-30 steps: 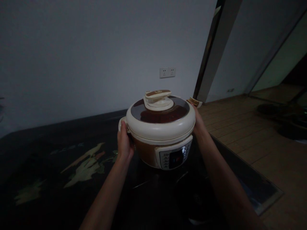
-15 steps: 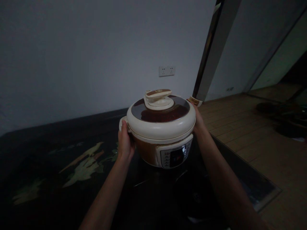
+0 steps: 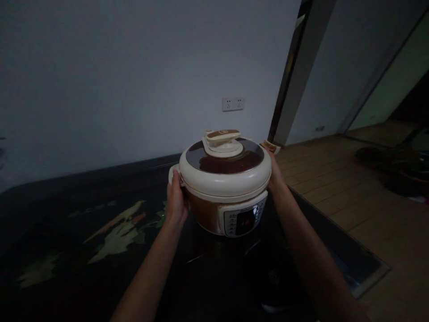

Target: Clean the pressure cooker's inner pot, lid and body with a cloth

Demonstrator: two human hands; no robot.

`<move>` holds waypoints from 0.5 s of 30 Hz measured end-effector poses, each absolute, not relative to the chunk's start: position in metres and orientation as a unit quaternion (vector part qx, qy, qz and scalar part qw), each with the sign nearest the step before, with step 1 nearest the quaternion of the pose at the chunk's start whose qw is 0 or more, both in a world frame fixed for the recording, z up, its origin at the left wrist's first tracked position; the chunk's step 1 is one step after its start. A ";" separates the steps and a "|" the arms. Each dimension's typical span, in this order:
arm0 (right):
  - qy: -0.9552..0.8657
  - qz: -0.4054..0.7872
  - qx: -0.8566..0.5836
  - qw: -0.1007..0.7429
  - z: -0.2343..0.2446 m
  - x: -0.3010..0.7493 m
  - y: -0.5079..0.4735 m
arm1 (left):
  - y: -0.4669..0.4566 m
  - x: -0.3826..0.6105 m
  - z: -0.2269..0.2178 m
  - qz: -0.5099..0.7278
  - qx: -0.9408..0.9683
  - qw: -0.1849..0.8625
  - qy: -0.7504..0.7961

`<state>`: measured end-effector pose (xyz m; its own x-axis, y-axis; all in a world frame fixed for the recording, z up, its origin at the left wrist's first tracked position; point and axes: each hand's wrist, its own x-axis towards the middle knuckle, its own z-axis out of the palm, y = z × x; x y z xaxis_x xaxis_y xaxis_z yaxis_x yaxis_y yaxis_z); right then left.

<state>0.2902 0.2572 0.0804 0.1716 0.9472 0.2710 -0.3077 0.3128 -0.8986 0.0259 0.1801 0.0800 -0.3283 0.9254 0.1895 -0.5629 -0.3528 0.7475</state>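
Note:
A cream and brown electric pressure cooker [image 3: 204, 210] is between my two hands, its lid [image 3: 231, 165] on and its control panel [image 3: 246, 219] facing me. My left hand [image 3: 176, 197] grips the side handle on the left, thumb on top. On the far right side, my right hand [image 3: 275, 172] holds the other handle, most of its fingers hidden behind the cooker. The lid's brown-topped grip [image 3: 223, 136] points to the right. Whether the cooker's base touches the dark surface below is too dim to tell.
The cooker is over a glossy black tabletop [image 3: 134, 277] with a painted bird and leaf pattern at left. A white wall with a double socket [image 3: 233, 103] stands behind. A round dark item [image 3: 273, 277] lies in front of the cooker. Tiled floor [image 3: 321, 192] extends at right.
The cooker and both hands sit very slightly lower in view, and the wall socket has shifted down too. My grip on both handles is the same.

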 end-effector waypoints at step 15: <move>-0.408 0.481 -0.305 0.714 0.067 0.293 0.267 | 0.187 0.021 0.074 0.756 0.327 0.485 0.295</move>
<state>0.2934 0.2665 0.0666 0.2042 0.9351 0.2896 -0.4379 0.3518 -0.8273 0.0212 0.1868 0.0742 -0.3168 0.9255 0.2078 -0.5394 -0.3560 0.7631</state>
